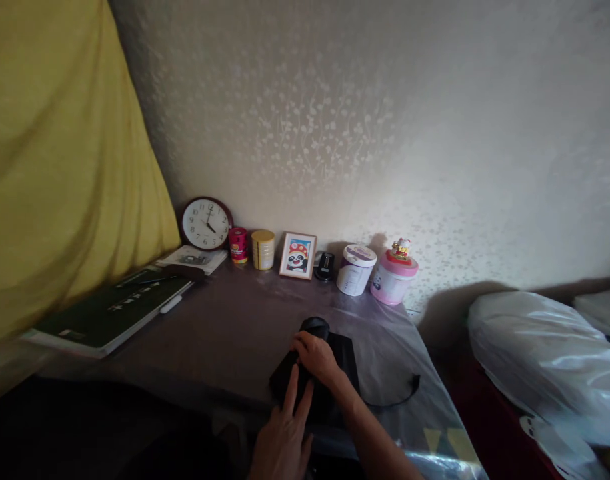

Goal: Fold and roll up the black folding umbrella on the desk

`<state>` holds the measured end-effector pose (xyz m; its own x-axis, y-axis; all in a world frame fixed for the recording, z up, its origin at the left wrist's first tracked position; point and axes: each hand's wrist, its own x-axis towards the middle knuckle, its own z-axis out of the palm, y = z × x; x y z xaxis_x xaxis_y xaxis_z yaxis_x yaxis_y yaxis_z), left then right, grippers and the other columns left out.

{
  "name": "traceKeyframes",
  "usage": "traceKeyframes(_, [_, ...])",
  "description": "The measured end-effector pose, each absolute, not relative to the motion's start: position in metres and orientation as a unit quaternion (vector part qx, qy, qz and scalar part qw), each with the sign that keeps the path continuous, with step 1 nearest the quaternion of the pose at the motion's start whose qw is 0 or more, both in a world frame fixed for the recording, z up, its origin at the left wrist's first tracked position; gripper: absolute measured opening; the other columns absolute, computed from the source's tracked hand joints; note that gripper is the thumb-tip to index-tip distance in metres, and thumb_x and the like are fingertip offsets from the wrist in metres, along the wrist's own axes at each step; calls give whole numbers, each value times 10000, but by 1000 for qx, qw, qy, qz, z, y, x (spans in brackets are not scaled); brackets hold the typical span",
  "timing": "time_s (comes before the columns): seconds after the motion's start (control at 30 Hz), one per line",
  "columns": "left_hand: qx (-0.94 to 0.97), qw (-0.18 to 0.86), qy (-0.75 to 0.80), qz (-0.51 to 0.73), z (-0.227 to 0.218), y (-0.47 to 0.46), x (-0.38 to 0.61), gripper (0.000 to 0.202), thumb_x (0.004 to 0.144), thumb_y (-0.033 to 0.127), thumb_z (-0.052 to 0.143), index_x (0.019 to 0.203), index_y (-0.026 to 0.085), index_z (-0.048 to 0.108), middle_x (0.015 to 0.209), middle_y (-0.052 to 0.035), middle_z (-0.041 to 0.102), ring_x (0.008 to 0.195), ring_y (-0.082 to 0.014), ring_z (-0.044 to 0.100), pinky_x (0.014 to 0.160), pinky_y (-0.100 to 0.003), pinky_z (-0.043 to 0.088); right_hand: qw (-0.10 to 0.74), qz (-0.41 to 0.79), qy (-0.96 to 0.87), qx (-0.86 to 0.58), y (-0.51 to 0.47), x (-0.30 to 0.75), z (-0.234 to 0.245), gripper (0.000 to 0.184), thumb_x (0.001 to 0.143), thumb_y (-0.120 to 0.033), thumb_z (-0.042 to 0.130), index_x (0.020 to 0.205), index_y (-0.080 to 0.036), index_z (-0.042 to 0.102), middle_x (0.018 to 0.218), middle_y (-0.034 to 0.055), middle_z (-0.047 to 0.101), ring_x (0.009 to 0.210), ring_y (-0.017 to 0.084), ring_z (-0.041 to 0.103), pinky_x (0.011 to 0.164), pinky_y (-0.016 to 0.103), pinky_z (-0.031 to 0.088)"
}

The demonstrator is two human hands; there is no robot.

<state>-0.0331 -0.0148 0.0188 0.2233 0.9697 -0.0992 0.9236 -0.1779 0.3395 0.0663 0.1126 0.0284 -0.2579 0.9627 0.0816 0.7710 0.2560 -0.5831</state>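
Note:
A dark black item, which looks like a soft bag, lies on the near part of the table. A rounded black piece sticks up at its far side, and a thin black strap trails off to the right. My right hand is on top with its fingers curled in on the black material. My left hand rests at the near side, its fingers stretched out and apart, the tips on the item close to my right hand. Shadow hides the details under both hands.
A clock, a red can, a yellow-lidded can, a panda picture frame, a white tub and a pink tub line the wall. A green book lies left; a plastic-covered bundle stands right.

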Motion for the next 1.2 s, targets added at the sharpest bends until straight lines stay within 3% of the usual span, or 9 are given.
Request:
traceKeyframes(0.1, [748, 184, 637, 17, 25, -6, -26, 793, 751, 17, 433, 1407, 314, 100, 1509, -94, 18, 890, -186, 640, 713, -282, 521, 226, 208, -772, -557, 106, 68, 30, 235, 854, -188, 446, 967, -222, 650, 856, 7, 717, 763, 143, 666, 663, 215, 465])
traceKeyframes(0.2, [734, 197, 649, -2, 20, -2, -25, 769, 746, -45, 349, 1409, 275, 126, 1500, -121, 67, 816, -136, 659, 679, -222, 507, 275, 200, -810, -478, 91, 74, 26, 252, 889, -213, 421, 1000, -226, 647, 875, 9, 709, 801, 141, 648, 729, 234, 473])
traceKeyframes(0.3, [740, 195, 644, 10, 10, -1, -26, 753, 733, -60, 352, 1403, 236, 181, 1492, -133, 108, 811, -133, 661, 674, -209, 501, 322, 157, -844, -399, 78, 85, 16, 245, 906, -229, 424, 1007, -218, 647, 915, 23, 699, 910, 152, 607, 825, 272, 461])
traceKeyframes(0.43, [741, 187, 644, 44, 0, -1, -25, 826, 685, -62, 379, 1409, 222, 100, 1493, -127, 68, 765, -136, 660, 607, -211, 494, 333, 106, -866, -357, 86, 99, 1, 237, 908, -227, 434, 1008, -211, 648, 1029, 42, 682, 1095, 180, 533, 964, 367, 397])
traceKeyframes(0.6, [723, 220, 654, 23, 3, 0, -25, 853, 678, -51, 361, 1408, 206, 3, 1493, -98, -10, 841, -145, 654, 636, -206, 475, 325, 64, -860, -389, 135, 107, -10, 271, 920, -242, 404, 1031, -214, 650, 1069, 56, 673, 1130, 196, 520, 1013, 449, 332])
traceKeyframes(0.87, [706, 263, 655, 51, -1, 0, -30, 805, 709, -9, 334, 1414, 194, 2, 1496, -83, -20, 921, -145, 635, 724, -203, 452, 302, 78, -814, -491, 193, 118, -8, 313, 931, -237, 348, 993, -202, 652, 1006, 64, 689, 964, 166, 613, 893, 324, 433])
traceKeyframes(1.03, [708, 264, 652, 61, -4, -1, -31, 780, 735, 12, 349, 1416, 169, 3, 1499, -105, 4, 925, -162, 635, 739, -230, 463, 353, 49, -813, -461, 148, 109, 0, 275, 927, -268, 391, 1020, -170, 630, 1045, 81, 666, 1060, 176, 553, 964, 343, 371])
traceKeyframes(1.1, [707, 255, 656, 59, -4, -2, -30, 767, 746, 11, 346, 1417, 165, 9, 1501, -110, 17, 929, -162, 633, 751, -237, 464, 321, 68, -854, -403, 130, 100, -3, 274, 931, -255, 384, 962, -210, 653, 983, 38, 688, 1088, 161, 538, 1009, 360, 326])
traceKeyframes(1.2, [704, 242, 667, 41, 0, -3, -28, 751, 758, 3, 338, 1421, 181, 33, 1506, -108, 41, 977, -155, 616, 776, -221, 451, 310, 77, -851, -418, 128, 93, -10, 282, 925, -218, 381, 981, -226, 657, 1057, 28, 675, 1165, 177, 488, 1057, 432, 242])
